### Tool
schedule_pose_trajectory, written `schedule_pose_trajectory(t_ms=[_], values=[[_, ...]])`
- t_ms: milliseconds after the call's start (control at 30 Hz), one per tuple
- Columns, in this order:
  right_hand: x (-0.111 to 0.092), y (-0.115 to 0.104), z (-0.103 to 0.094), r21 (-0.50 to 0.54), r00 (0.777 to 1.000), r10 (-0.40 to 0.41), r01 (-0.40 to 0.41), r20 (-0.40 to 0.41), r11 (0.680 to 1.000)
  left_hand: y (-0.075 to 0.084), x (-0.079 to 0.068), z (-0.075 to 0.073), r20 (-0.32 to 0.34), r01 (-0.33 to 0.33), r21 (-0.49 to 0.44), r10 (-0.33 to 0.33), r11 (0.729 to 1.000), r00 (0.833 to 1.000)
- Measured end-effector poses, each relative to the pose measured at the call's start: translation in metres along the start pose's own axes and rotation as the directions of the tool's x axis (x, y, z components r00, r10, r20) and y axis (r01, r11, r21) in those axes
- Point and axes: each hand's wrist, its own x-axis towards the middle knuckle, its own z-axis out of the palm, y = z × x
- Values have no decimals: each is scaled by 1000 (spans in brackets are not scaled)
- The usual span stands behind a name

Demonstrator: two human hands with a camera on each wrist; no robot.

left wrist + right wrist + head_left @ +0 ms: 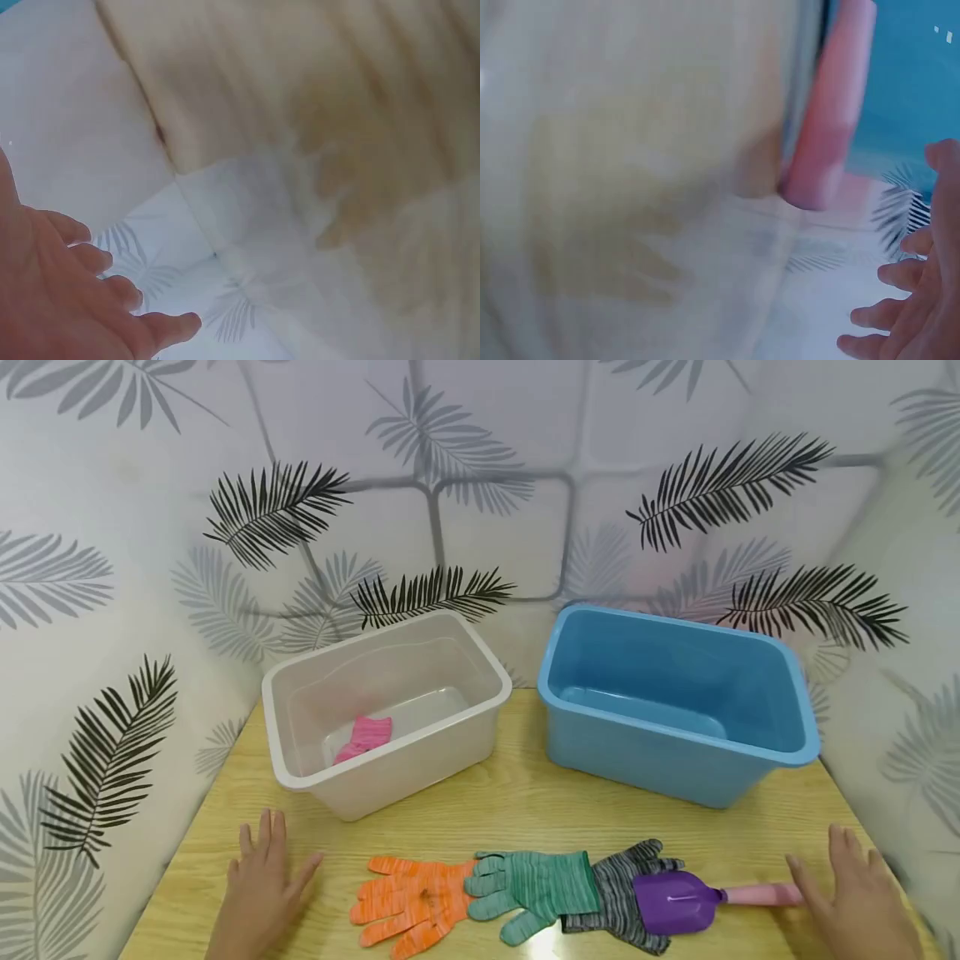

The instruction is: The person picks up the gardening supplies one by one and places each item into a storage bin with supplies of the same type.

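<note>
Nearest the camera: saw right hand [862, 902] and left hand [258, 893] spread wide, holding nothing

Found purple shovel [677, 902] lying at right end of the row on the table [450, 828], blade on top of gray-black glove [615, 893], pink handle [761, 894] pointing toward right hand. Could not confirm contact: saw thumb close by the handle end in head view, but a gap beside it in right wrist view. Found green glove [546, 883] next along, cuff over gray-black glove, fingers over the cuff of orange glove [412, 900]. Saw left hand past orange glove's fingertips, apart from them, thumb angled inward. Could not tell if resting on the table or hovering.

Read current step as a ready pose, bracketing the row with no grasp formed. Could not tell start of work from a break in it. Judged next move, if going for purple shovel, as calling for a right-hand curl round pink handle and a straight lift, so as not to drag gray-black glove along. Figured on a pinch at cuff or fold for any glove, with care at the overlaps: liable to pull a neighbor too.

Farther back: saw white bin [420, 774] behind orange glove, with pink knit item [367, 737] inside; saw blue bin [637, 766] to the right, standing apart from it. Noted leaf-patterned backdrop [502, 543] behind both.
</note>
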Motion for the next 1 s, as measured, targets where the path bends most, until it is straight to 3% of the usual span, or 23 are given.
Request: schedule_pose_trajectory(t_ms=[300,367,467,533,600,633,700,900,1000], values=[[-6,-8,-49,134,988,89,-72,-123,988,-1,2,-43,-88,-31,-45,27,998,996],[-8,-11,-58,206,974,103,-60,-204,977,0,4,-55,-120,-59,-42,53,997,991],[-7,-20,-67,307,892,110,33,-438,951,3,8,-72,-172,-96,-16,92,995,981],[-5,-26,-71,290,792,90,113,-604,950,7,11,-83,-210,-121,14,121,993,970],[-1,-32,-76,263,723,75,151,-687,953,11,14,-93,-240,-140,47,147,989,960],[1,-34,-79,251,712,61,164,-700,954,13,15,-98,-248,-148,61,159,987,956],[5,-38,-85,209,713,16,184,-701,961,16,18,-106,-264,-170,81,186,982,946],[18,-68,-103,146,823,-85,200,-561,969,27,38,-125,-267,-225,98,243,969,932],[27,-88,-108,123,838,-176,276,-517,953,32,50,-131,-262,-245,95,262,965,929]])
